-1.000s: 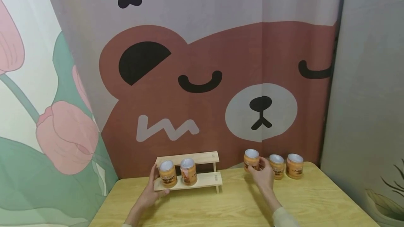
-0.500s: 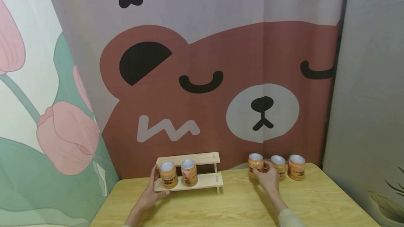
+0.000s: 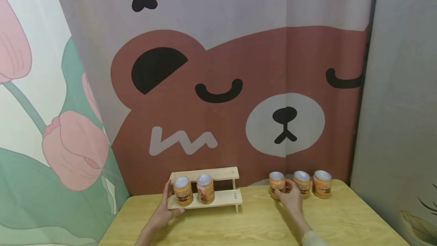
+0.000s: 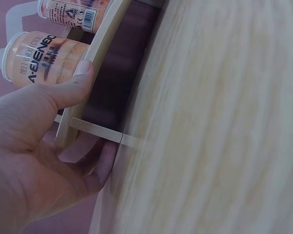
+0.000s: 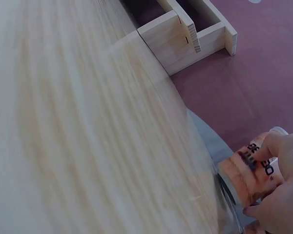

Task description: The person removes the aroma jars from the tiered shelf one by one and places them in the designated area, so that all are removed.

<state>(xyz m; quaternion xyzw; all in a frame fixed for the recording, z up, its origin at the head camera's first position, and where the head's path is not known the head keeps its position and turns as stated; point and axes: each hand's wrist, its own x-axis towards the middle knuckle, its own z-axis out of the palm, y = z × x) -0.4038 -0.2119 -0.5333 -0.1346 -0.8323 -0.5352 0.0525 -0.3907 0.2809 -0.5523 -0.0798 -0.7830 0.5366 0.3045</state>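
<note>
I have the left hand (image 3: 162, 213) gripping the left end of a two-step wooden rack (image 3: 223, 197), thumb against the front of the lower step and the other fingers curled round its end. Just right of those fingers, the first can (image 3: 183, 193) stands upright on that step, with a second can (image 3: 205, 190) beyond it. My right hand (image 3: 292, 197) pinches a third can (image 3: 276, 180), upright; I can't tell whether its base touches the table (image 3: 218, 229). Right of those fingers stand a fourth can (image 3: 302, 182), near, and a fifth can (image 3: 322, 184), farther over.
</note>
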